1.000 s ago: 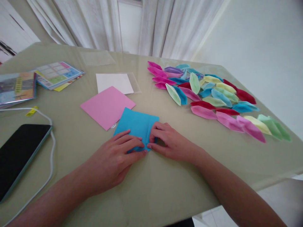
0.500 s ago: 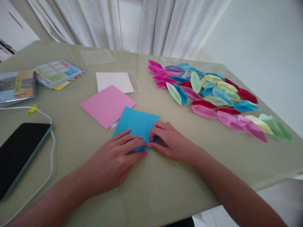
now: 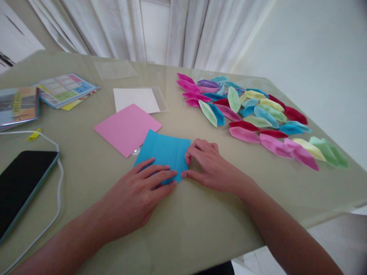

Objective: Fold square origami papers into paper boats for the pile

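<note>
A blue sheet of paper [image 3: 164,147] with faint creases lies on the table in front of me. My left hand [image 3: 149,183] is spread over its lower left part, fingers stretched out and pressing it down. At the sheet's right edge is my right hand [image 3: 205,164], its index finger and thumb apart, their tips touching or just beside the edge. A pink square of paper [image 3: 126,128] lies behind and left of the blue sheet, overlapping a white sheet [image 3: 136,97] in a clear sleeve.
Several folded coloured paper pieces [image 3: 246,110] spread across the right of the table [image 3: 186,236]. To the left are a black-screened phone [image 3: 23,183], a white cable [image 3: 60,183], printed cards [image 3: 67,89] and a booklet [image 3: 20,107]. A clear plastic sleeve [image 3: 114,69] lies at the back.
My right hand has slid right, off the blue paper's surface to its right edge, and its fingers have parted. My left hand stays on the paper. The view has shifted slightly.
</note>
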Tool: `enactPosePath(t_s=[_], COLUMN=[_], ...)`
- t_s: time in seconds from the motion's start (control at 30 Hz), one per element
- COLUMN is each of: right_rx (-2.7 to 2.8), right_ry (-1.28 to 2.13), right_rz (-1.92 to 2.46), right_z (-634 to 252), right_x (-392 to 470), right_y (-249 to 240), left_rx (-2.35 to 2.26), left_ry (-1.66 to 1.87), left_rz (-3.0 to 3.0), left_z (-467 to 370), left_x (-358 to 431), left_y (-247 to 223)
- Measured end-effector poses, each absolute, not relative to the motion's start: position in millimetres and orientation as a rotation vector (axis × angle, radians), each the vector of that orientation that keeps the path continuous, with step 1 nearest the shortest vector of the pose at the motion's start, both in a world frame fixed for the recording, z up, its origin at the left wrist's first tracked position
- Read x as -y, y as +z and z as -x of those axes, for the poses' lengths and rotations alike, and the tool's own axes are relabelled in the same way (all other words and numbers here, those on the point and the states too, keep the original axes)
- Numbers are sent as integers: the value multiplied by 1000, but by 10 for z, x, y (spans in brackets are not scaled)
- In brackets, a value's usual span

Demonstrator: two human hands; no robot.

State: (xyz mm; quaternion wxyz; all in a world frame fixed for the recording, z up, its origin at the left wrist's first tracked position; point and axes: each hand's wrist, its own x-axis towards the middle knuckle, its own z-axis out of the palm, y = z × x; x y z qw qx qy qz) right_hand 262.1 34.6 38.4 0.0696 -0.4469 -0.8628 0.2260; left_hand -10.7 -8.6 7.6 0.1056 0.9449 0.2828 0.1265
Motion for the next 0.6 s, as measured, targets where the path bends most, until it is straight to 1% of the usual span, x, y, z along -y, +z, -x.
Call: enactPosePath(t_s=[0.1, 0.33, 0.6], right_rx=[2607, 2592, 2576], right_ry=[666, 678, 715], right_rz=[1319, 1482, 1511], right_z=[-2565, -2621, -2652], right_x=[-315, -334, -362], right_y=[375, 385, 390], left_rx=[-823, -828, -847], left_ry=[372, 385, 372], left_rz=[-2797, -2768, -2789], left_z=[103, 79, 78], left_x=[73, 86, 96], left_y=[88, 115, 54])
